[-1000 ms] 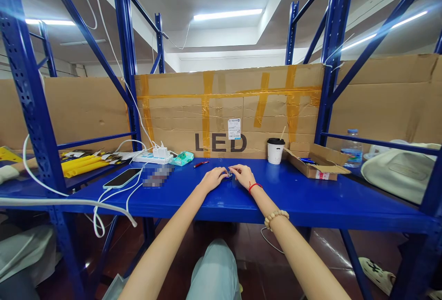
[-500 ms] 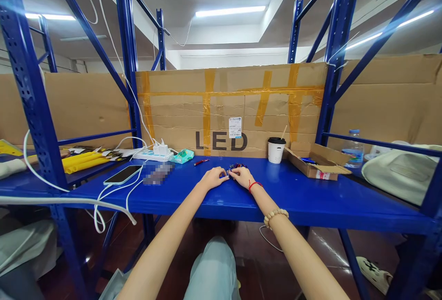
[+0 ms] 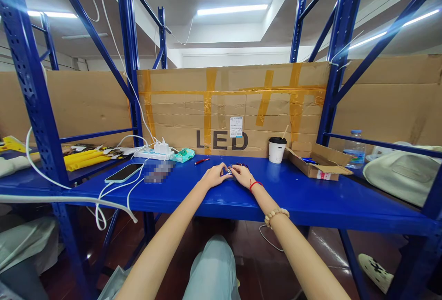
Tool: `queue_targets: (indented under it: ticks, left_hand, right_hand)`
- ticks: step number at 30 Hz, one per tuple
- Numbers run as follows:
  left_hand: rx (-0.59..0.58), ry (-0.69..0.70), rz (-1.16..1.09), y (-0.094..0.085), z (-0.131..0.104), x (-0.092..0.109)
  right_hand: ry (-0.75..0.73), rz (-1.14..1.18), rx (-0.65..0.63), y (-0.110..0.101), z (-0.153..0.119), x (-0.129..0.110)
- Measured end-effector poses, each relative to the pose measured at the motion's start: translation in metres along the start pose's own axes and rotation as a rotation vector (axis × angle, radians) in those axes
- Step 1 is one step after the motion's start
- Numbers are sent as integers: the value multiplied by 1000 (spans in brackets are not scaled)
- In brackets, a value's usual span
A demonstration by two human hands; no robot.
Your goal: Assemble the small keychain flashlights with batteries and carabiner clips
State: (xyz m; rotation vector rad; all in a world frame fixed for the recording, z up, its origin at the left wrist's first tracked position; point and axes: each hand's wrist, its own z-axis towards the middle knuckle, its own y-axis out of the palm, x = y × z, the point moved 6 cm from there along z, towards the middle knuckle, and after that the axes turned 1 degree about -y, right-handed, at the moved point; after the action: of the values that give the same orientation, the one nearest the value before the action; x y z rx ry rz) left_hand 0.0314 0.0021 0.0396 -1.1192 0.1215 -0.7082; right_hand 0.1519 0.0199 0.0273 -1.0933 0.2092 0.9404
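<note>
Both of my hands meet over the middle of the blue tabletop [image 3: 193,194]. My left hand [image 3: 215,177] is closed, its fingertips pinching a small shiny piece [image 3: 229,171]. From the other side my right hand [image 3: 243,177], with a red cord at the wrist, has its fingers closed on the same piece. The piece is too small to name. Small dark blue and red items [image 3: 244,165] lie just behind my right hand, partly hidden by it. A red pen [image 3: 202,161] rests to the left, apart from my hands.
A lidded paper cup [image 3: 276,150] and an open cardboard box [image 3: 319,165] stand to the right. On the left are a phone [image 3: 124,173], white cables, a power strip [image 3: 157,152] and a green packet [image 3: 183,155]. Blue posts [image 3: 127,60] and a cardboard wall [image 3: 172,111] frame the table.
My fingers have shifted slightly around the small piece, and my left hand's fingers sit a little higher. The whole view has moved a little to the right.
</note>
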Motion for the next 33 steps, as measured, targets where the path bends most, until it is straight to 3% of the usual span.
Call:
queue_targets:
  ticks: [7, 16, 33]
  left_hand:
    - [-48, 23, 56, 4, 0, 2]
    - [-89, -48, 129, 3, -2, 3]
    - [-19, -127, 226, -4, -2, 3]
  right_hand:
    - [-7, 67, 20, 2, 4, 4]
    - [-37, 174, 62, 0, 6, 2]
    - [48, 350, 193, -9, 6, 5]
